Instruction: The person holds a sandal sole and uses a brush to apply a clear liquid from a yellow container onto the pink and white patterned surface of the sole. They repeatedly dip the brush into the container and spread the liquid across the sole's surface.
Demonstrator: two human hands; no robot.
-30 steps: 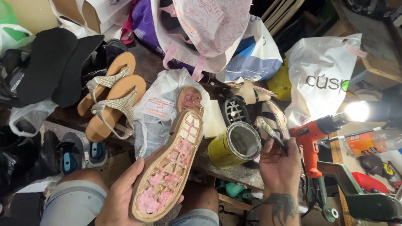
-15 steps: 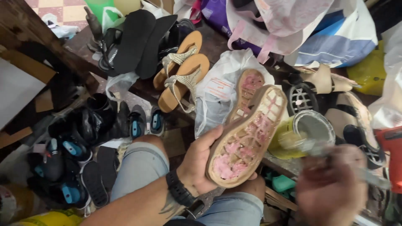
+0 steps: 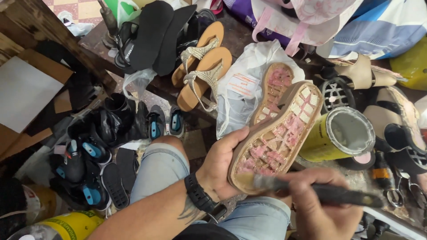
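Shoe sole [image 3: 278, 138], underside up with pink-filled tread cells, sits at the frame's centre, cupped from the left by the left hand [image 3: 220, 166]. At lower right, the right hand [image 3: 318, 206] is closed around a dark brush [image 3: 311, 190], whose blurred bristles touch the sole's heel end. This looks like glue being brushed on; the next stroke needs even coverage toward the toe. Beyond, right of centre, stands an open yellow can [image 3: 340, 135]; tan sandals [image 3: 202, 66] lie upper centre.
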